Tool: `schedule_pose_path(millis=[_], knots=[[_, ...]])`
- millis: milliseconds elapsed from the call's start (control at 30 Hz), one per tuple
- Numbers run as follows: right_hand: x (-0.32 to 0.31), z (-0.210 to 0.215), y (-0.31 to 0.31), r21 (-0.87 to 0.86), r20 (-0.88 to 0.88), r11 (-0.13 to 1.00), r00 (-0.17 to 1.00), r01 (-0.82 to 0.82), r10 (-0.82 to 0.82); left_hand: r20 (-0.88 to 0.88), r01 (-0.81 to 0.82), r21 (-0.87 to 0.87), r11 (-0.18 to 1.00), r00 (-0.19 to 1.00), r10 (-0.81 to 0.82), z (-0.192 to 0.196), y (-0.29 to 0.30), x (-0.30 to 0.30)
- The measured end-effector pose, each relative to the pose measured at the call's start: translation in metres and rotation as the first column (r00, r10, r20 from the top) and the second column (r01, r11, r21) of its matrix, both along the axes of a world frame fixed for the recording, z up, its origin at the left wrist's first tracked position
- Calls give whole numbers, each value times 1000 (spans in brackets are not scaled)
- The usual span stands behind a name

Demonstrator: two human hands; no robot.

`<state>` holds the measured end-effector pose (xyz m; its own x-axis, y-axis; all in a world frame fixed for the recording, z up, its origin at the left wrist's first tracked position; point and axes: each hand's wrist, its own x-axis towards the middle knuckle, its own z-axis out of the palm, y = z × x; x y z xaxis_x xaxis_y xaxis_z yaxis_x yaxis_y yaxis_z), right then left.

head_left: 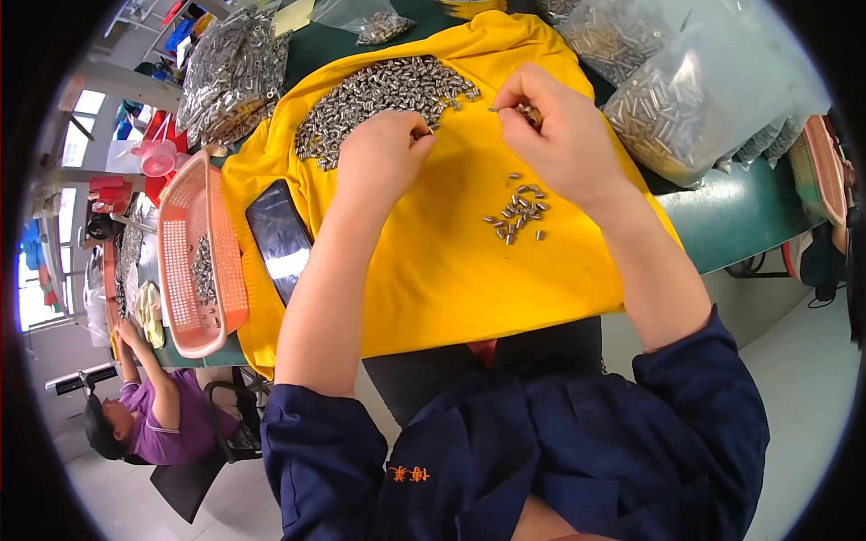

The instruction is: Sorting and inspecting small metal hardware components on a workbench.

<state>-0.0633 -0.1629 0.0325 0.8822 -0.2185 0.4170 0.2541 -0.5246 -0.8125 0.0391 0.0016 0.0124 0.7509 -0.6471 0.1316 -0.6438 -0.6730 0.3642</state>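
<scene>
1. On yellow cloth [433,270], centre of view: large heap of small metal cylinders [383,95] at far side, just beyond both hands.
2. Left hand [383,153] curled into a loose fist at near edge of heap, fingertips touching outermost pieces; whether anything sits inside the fist cannot be told.
3. Right hand [555,126] raised slightly over cloth, thumb and forefinger pinched on a small metal part [523,112]; remaining fingers curled.
4. Small cluster of cylinders [519,212] lying below right hand, beside right wrist, well apart from main heap.
5. Dark phone [280,236] flat on cloth, left of left forearm, screen reflecting light.
6. Orange perforated basket [185,225] at left edge of cloth, a few metal pieces inside.
7. Cloth spread over green table [740,216]; clear bags of metal parts [667,81] stacked at far right, another such bag [230,72] at far left.
8. Dark blue sleeves rolled to the elbows on both arms.
9. Second person in purple shirt [158,424] seated lower left at neighbouring bench; pale floor below.
</scene>
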Motion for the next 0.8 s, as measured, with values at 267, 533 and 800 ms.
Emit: schedule_pose_path(millis=[267, 533, 800], knots=[[0, 1, -2, -43, 23, 999, 1000, -14, 15, 35, 142, 193, 971, 988, -151, 3, -7, 13], [-2, 1, -2, 48, -51, 993, 993, -104, 106, -535, -73, -367, 927, 832, -146, 18, -6, -8], [-3, 3, 1, 236, -142, 939, 947, -250, 288, -678, -396, -732, 555, 503, -535, -3, 1, -29]])
